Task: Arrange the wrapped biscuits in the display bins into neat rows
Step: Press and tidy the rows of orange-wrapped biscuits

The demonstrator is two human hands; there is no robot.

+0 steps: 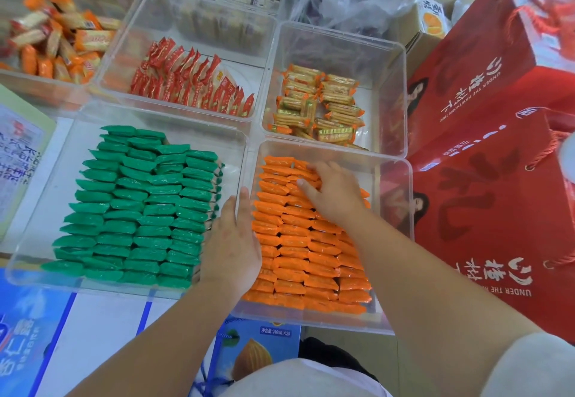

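**Green rows left, orange rows right**

Glossy green wrapped biscuits (137, 210), flat pillow-shaped packets, lie in overlapping rows in the left clear plastic bin (37, 275). The left hand (233, 241) rests over the edge where the two front bins meet, its fingers (244, 200) straight and together. Crinkly orange wrapped biscuits (305, 259) fill the right clear bin (396, 210) in tight rows (saw-toothed ends showing). The right hand (336, 194) lies on the far packets, fingers spread. Red cardboard gift boxes (497, 210) stand beside it.

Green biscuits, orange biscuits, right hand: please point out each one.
green biscuits (137, 210), head view, middle of the stacked rows
orange biscuits (298, 259), head view, a near-row packet
right hand (336, 194), head view, back of the hand
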